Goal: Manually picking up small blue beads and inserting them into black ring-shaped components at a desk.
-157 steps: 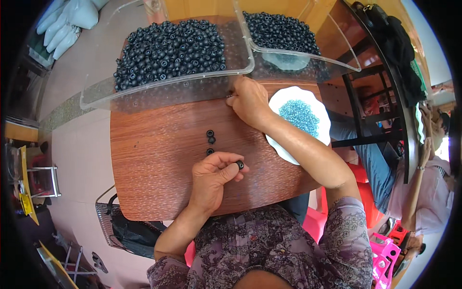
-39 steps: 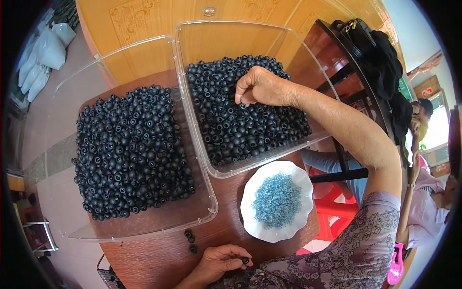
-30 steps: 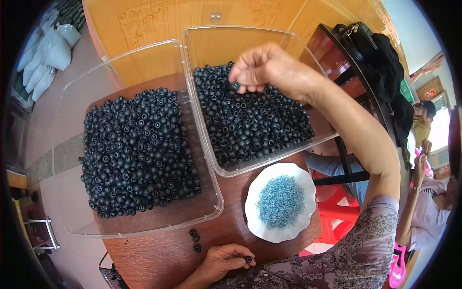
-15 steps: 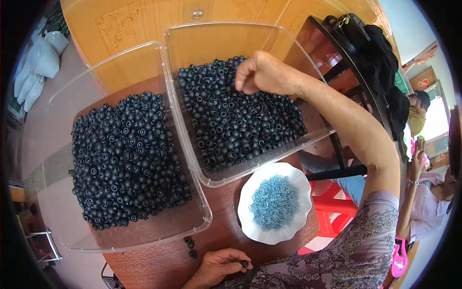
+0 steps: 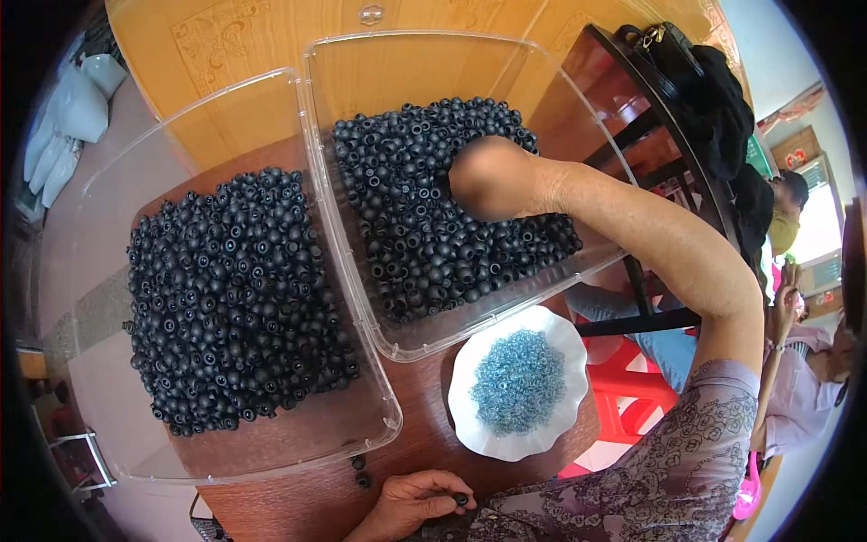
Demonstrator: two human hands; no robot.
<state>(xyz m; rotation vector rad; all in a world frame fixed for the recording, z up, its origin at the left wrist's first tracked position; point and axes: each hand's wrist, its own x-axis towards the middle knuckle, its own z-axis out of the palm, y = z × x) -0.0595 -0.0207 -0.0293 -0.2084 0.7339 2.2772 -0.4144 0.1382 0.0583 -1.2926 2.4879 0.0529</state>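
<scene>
My left hand (image 5: pixel 418 502) rests near the table's front edge, thumb and fingers pinching a small black round hollow piece (image 5: pixel 461 499). Over the right clear plastic bin (image 5: pixel 424 346), my right hand (image 5: pixel 495 178) reaches among a heap of black hollow pieces (image 5: pixel 433 244). That hand is blurred, so its fingers and anything between them cannot be made out. A scalloped white bowl (image 5: pixel 462 411) of small translucent blue pieces (image 5: pixel 519 379) stands in front of the right bin. A few loose black pieces (image 5: pixel 362 480) lie on the table left of my left hand.
The left clear bin (image 5: pixel 379 434) holds a bigger heap of black pieces (image 5: pixel 235 298). Behind the bins is a wooden panel (image 5: pixel 235 45). A dark table (image 5: pixel 623 81) with black bags (image 5: pixel 668 59) and a red stool (image 5: pixel 623 388) stand at right. Other people (image 5: pixel 808 379) sit farther right.
My right hand has moved down and slightly right over the heap in the right bin. My left hand keeps its pinch on the black piece, nearly unmoved.
</scene>
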